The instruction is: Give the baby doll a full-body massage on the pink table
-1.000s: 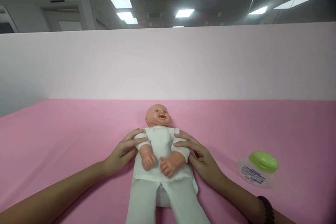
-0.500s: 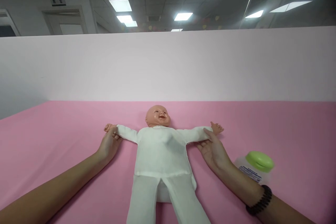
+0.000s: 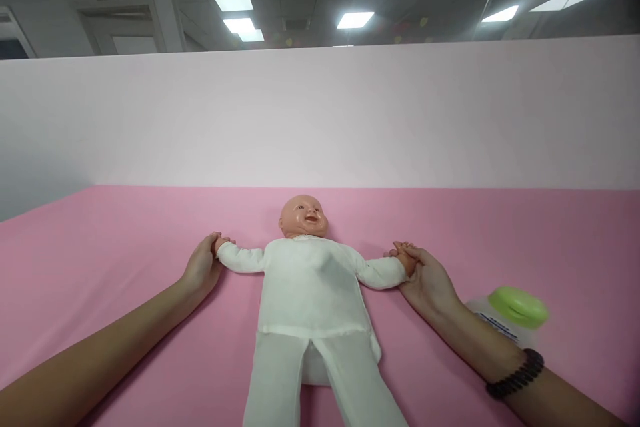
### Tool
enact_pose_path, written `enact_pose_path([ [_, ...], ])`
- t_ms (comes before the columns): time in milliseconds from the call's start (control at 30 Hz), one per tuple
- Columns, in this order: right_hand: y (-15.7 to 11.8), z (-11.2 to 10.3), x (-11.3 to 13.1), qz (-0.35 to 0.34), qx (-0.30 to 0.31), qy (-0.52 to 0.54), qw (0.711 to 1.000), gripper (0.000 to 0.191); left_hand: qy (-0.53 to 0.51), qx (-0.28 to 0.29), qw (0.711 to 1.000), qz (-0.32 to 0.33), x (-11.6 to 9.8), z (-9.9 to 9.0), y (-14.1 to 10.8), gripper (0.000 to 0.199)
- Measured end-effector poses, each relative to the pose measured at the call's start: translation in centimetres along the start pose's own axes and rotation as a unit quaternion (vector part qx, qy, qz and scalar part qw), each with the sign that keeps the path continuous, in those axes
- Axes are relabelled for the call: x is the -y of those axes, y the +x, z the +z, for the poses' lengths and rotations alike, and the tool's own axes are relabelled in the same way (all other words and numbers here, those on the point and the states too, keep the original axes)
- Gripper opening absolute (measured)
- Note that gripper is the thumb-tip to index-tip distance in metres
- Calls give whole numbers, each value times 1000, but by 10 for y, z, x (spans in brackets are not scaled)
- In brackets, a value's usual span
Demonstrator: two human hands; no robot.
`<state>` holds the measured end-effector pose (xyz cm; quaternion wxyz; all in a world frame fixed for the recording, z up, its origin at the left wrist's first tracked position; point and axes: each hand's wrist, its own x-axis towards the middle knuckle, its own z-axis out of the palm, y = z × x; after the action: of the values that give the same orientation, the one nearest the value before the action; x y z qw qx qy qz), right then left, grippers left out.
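A baby doll (image 3: 315, 287) in a white cloth suit lies on its back, head away from me and arms spread to both sides. The doll's hand at the left is closed in by my left hand (image 3: 203, 263), its fingers wrapped round that small hand and cuff. At the other side my right hand (image 3: 427, 277) grips the doll's other hand (image 3: 407, 260), thumb on top and fingers beneath. The doll's feet lie outside the view.
Pink sheeting (image 3: 165, 227) covers the surface under the doll. Behind it rises a white panel (image 3: 320, 120). A tub with a green lid (image 3: 520, 307) stands beyond my right forearm, partly hidden by it.
My right hand has shifted from the doll's sleeve onto its hand, and that doll arm sits lower. My left hand has moved from the wrist to wrap the doll's other hand.
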<state>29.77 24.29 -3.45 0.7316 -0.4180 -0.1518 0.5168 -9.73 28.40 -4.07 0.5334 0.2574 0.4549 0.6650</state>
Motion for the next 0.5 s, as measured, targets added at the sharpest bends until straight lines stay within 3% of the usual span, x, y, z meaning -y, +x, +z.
enact_pose_path([
  [267,-4,11,3,34,-66,26,997,13,-10,28,999,-28,-3,3,-5,11],
  [500,7,-6,-1,2,1,25,1000,12,-39,-22,999,-12,-2,5,-7,6],
])
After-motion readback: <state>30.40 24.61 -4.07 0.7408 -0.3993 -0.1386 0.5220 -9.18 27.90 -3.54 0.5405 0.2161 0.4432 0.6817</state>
